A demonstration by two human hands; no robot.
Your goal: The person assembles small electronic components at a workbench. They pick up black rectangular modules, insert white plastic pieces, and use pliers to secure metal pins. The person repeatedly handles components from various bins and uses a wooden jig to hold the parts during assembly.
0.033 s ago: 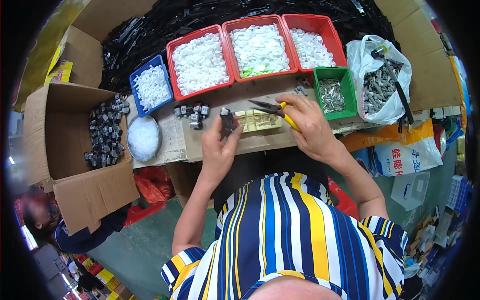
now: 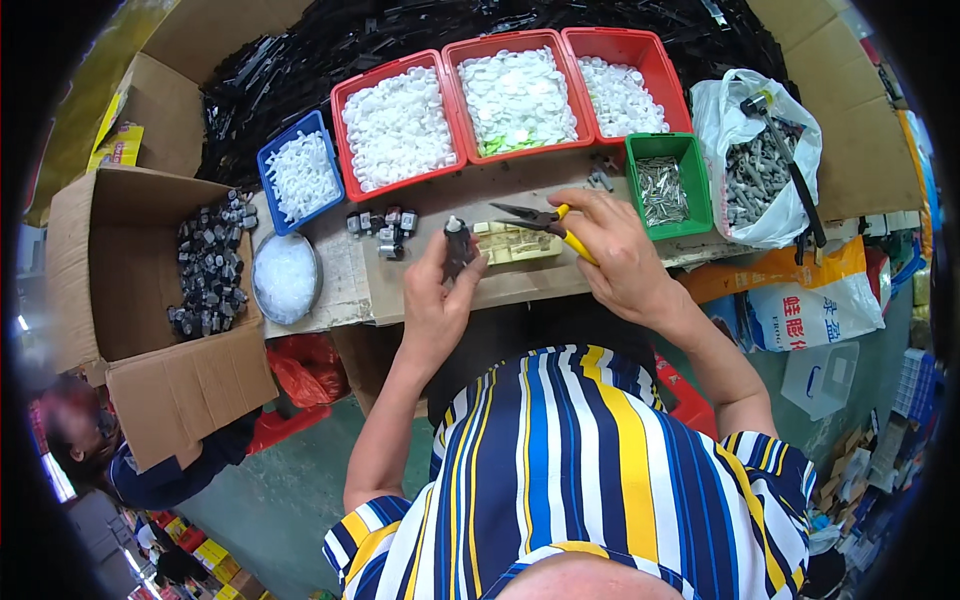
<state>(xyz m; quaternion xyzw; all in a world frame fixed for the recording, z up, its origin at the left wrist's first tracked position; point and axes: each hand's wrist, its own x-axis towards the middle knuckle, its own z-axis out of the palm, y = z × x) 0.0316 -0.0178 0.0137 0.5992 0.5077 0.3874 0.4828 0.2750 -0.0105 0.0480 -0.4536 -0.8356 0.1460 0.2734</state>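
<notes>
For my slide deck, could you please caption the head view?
Left hand holds a small black part; right hand grips yellow-handled pliers beside bins of white pieces.

Three red plastic trays (image 2: 398,70) of white parts are ranged along the back of the cardboard-covered tabletop (image 2: 520,285). A small blue plastic bin (image 2: 268,160) is set to their left, a green plastic bin (image 2: 684,150) to their right. An open cardboard box (image 2: 150,380) of dark parts is placed left of the tabletop.
</notes>
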